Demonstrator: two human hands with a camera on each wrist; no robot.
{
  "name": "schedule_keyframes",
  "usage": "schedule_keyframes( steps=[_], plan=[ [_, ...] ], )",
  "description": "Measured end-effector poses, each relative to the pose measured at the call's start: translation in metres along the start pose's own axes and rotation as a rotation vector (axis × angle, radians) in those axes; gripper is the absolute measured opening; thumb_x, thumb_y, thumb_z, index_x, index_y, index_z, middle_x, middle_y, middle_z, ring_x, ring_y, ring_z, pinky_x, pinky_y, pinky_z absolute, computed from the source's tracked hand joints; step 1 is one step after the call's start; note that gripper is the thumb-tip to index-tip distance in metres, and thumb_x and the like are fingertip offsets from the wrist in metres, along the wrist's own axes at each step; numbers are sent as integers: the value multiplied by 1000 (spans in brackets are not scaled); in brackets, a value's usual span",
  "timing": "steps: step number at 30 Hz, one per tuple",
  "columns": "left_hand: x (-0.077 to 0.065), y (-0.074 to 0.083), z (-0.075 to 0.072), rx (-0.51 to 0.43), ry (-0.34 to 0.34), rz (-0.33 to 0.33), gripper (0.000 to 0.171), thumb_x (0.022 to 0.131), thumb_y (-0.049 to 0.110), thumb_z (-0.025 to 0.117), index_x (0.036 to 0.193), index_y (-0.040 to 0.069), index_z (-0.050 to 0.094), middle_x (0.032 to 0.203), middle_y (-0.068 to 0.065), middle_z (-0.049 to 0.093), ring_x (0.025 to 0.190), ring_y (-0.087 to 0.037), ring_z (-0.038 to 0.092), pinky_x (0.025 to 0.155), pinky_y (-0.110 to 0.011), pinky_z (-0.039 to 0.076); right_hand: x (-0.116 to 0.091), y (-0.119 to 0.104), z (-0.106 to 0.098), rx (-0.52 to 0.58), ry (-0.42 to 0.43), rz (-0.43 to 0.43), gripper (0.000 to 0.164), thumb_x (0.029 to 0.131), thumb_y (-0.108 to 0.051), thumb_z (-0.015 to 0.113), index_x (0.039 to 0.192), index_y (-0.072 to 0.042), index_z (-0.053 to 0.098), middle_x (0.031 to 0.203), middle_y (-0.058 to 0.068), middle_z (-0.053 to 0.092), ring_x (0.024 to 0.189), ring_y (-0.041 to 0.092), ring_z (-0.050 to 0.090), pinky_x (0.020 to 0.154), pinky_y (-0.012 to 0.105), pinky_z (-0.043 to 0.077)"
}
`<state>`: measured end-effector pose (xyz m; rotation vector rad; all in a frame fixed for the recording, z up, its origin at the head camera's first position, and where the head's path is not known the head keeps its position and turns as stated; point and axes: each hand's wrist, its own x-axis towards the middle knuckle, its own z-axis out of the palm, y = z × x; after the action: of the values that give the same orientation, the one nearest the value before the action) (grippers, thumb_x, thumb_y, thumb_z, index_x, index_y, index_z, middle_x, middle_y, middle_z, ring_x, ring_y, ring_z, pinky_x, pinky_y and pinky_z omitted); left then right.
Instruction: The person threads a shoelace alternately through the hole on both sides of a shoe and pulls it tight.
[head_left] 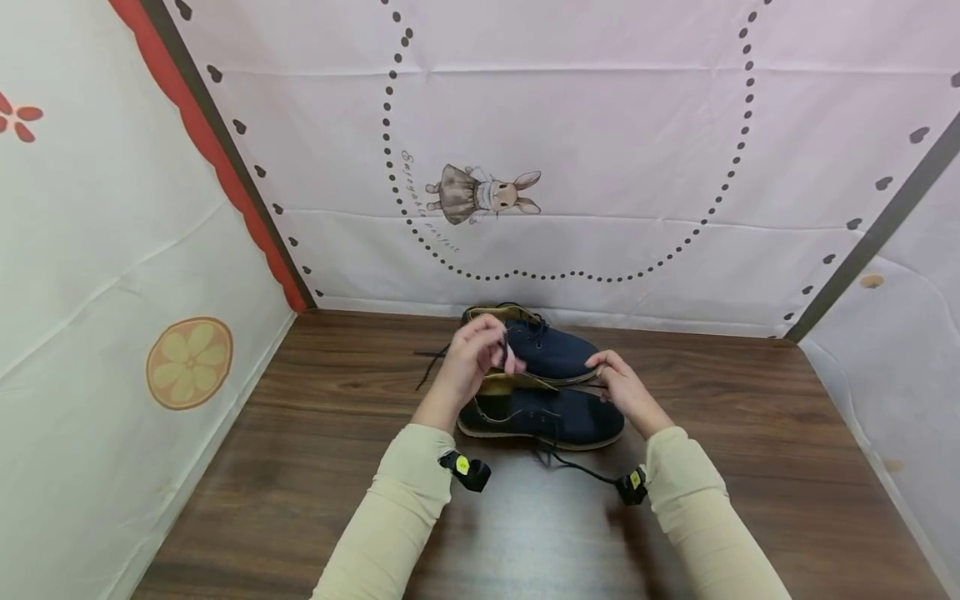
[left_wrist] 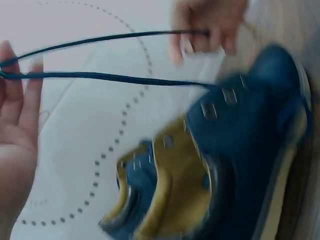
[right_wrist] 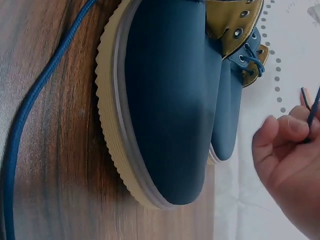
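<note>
My left hand (head_left: 476,354) is raised above the heel end of the near navy shoe (head_left: 581,417) and grips a dark blue shoelace (left_wrist: 125,77). In the left wrist view one strand runs from this hand to the shoe's eyelets, another to my right hand (left_wrist: 212,22). Near the toe end, my right hand pinches the lace (right_wrist: 315,112) between thumb and fingers. The near shoe stands upright, its tan lining (left_wrist: 182,165) showing. Behind it stands the matching far shoe (head_left: 558,350), its lace (right_wrist: 254,61) threaded and tied.
Both shoes stand on a dark wood-grain surface (head_left: 360,417) close to the back wall cloth (head_left: 600,167). Another lace end (head_left: 581,468) from the near shoe lies in front of it. Patterned side cloths (head_left: 90,275) border the surface.
</note>
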<state>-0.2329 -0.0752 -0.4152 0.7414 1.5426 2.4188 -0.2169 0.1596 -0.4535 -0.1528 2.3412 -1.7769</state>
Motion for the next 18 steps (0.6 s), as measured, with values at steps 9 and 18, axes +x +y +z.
schedule_keyframes(
  steps=[9, 18],
  plan=[
    [-10, -3, 17, 823, -247, -461, 19, 87, 22, 47, 95, 7, 55, 49, -11, 50, 52, -22, 58, 52, -28, 45, 0, 13, 8, -48, -196, 35, 27, 82, -17, 54, 101, 1, 54, 85, 10, 63, 77, 25, 59, 58, 33, 41],
    [2, -48, 8, 1540, -198, -215, 21, 81, 35, 53, 100, 30, 58, 96, 11, 51, 88, -11, 43, 75, -32, 31, 1, 19, 34, -301, 54, 115, 14, 71, -26, 66, 70, -12, 66, 65, 0, 58, 57, 15, 51, 52, 27, 41]
  ],
)
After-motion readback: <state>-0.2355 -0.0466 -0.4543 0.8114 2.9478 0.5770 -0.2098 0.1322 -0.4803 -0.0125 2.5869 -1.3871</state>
